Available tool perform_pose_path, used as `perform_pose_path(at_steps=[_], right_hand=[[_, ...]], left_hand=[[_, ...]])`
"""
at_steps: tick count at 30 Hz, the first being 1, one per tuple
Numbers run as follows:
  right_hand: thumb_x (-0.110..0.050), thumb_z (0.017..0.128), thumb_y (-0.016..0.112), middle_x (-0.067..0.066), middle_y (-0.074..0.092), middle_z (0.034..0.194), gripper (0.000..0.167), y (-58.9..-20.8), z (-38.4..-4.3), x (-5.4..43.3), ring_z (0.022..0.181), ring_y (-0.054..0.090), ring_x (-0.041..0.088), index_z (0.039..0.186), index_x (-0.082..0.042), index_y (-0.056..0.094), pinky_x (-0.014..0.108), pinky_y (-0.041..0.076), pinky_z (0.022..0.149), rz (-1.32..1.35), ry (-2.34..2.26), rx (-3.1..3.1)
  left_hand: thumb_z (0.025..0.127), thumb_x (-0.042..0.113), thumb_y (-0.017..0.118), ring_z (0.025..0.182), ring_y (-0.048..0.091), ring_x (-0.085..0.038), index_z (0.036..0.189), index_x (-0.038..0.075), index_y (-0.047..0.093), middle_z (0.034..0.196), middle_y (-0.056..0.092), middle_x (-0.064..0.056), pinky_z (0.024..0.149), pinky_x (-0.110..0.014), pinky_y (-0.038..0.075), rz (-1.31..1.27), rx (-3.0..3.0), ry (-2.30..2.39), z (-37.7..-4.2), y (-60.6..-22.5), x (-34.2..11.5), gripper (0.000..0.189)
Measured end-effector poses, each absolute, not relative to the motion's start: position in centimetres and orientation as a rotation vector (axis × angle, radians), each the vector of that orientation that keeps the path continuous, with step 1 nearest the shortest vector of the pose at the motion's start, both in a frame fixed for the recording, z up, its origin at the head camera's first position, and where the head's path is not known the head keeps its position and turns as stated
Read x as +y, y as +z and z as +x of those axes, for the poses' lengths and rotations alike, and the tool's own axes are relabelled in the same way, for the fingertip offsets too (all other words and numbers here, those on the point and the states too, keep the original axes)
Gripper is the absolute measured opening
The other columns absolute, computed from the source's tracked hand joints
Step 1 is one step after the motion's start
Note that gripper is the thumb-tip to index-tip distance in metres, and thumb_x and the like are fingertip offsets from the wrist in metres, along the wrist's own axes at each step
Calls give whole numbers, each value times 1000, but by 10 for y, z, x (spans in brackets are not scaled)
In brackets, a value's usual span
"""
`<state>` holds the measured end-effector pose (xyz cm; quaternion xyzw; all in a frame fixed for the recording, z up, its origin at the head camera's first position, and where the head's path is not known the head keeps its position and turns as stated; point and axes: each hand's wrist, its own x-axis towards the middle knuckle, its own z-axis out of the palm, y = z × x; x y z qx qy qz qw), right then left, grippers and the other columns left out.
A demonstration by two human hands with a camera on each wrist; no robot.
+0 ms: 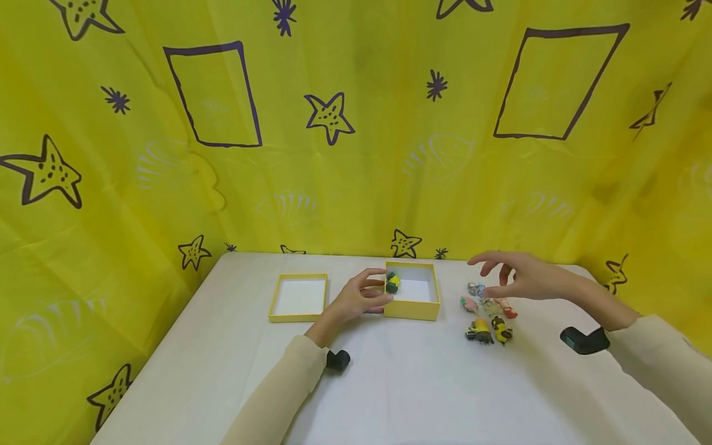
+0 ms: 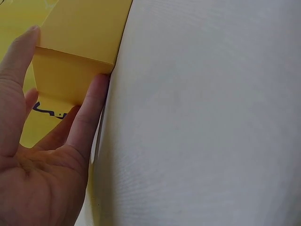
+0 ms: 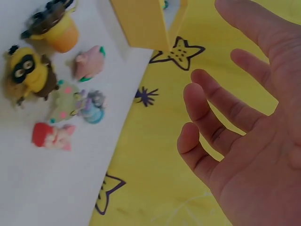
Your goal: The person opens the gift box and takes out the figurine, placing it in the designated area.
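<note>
My left hand [image 1: 356, 296] is at the left side of an open yellow box [image 1: 411, 311] with a white inside. In the left wrist view, its fairly straight fingers [image 2: 89, 113] touch the box's side wall, and its thumb [image 2: 21, 52] reaches the wall's edge. Inside the box, against the left wall, is a small green-and-yellow figure [image 1: 392, 282]. My right hand [image 1: 523, 276] hovers over a cluster of small toy figures, fingers spread and loosely bent, holding nothing. Among them are a yellow masked figure [image 3: 33, 73], a pink one [image 3: 89, 62] and a red-and-pink one [image 3: 54, 136].
Left of my left hand lies a shallow yellow-rimmed box lid [image 1: 300, 298], white inside up. All stands on a white-covered table [image 1: 389, 383]. Behind it and along the sides hangs a yellow curtain [image 1: 378, 185] with starfish drawings. Each wrist carries a black device [image 1: 585, 340].
</note>
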<state>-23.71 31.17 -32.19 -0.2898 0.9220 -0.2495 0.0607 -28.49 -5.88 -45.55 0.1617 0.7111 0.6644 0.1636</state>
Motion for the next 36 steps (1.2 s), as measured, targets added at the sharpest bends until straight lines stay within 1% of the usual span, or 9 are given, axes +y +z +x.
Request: perform_pose_path(at_steps=[4,7,14,24,30,36], right_hand=[[-30,89,83,5,69,115,58,-315,-243,302,84,61,18,140,-17,58,26,55,65,-906,-767,2801],[-32,89,82,5,69,116,59,-313,-248,294,85,61,18,141,-17,57,27,54,67,-907,-771,2811],[-34,89,83,8,68,119,63,-312,-260,274,87,60,19,143,-16,56,30,56,68,-890,-769,2818],[-33,90,81,9,70,120,60,-310,-275,249,87,61,19,143,-16,56,33,54,68,-941,-818,2779],[-29,90,82,11,69,120,63,-316,-287,233,85,61,21,144,-14,55,34,56,70,-958,-842,2750],[-30,90,82,14,70,120,64,-326,-297,220,85,64,24,144,-11,54,34,56,70,-991,-836,2734]], left_hand=[[92,12,79,118,66,-29,151,19,49,147,52,-18,83,-41,63,461,2036,1888,-285,-456,-59,67],[92,12,79,118,66,-28,151,20,49,148,52,-17,83,-41,63,453,2040,1883,-284,-456,-59,67],[92,12,79,118,65,-29,152,18,47,147,51,-19,83,-41,63,481,2055,1874,-283,-457,-59,68],[91,12,80,116,65,-27,150,22,50,147,52,-16,83,-41,63,456,2054,1885,-284,-456,-59,66],[92,14,80,117,65,-27,149,23,50,148,52,-15,83,-40,63,447,2063,1874,-283,-454,-59,65],[92,18,80,119,64,-28,150,24,50,148,52,-15,84,-41,63,457,2073,1865,-284,-454,-59,65]])
